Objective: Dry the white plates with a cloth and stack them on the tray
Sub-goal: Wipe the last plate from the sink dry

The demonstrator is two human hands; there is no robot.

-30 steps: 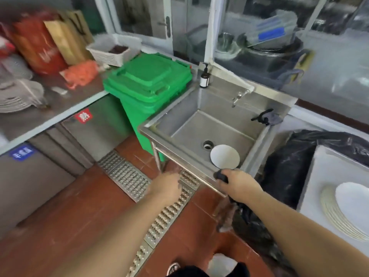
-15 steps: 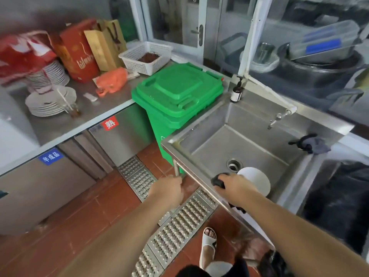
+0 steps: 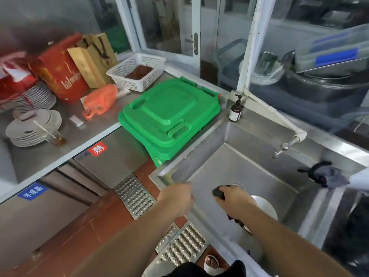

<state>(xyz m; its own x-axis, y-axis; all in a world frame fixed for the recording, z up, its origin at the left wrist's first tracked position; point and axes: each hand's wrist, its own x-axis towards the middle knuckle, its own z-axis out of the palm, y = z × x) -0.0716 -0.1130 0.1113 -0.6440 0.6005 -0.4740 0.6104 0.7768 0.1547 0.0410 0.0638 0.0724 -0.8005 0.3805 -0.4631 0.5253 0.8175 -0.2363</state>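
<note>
Stainless steel sink (image 3: 311,214), square and smooth, stands beside a green plastic bin (image 3: 169,116) with 1 round white plate (image 3: 265,206) lying on its floor. Right hand (image 3: 235,200) grips a dark crumpled cloth (image 3: 218,192) over the plate; left hand (image 3: 177,196) hangs loosely curled at the sink's front rim, holding nothing.

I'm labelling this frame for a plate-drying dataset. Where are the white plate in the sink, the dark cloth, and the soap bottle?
white plate (image 3: 266,206), head view, bare right part of its face.
dark cloth (image 3: 218,192), head view, bunched end sticking out of the right hand.
soap bottle (image 3: 235,112), head view, middle of its brown body.
</note>
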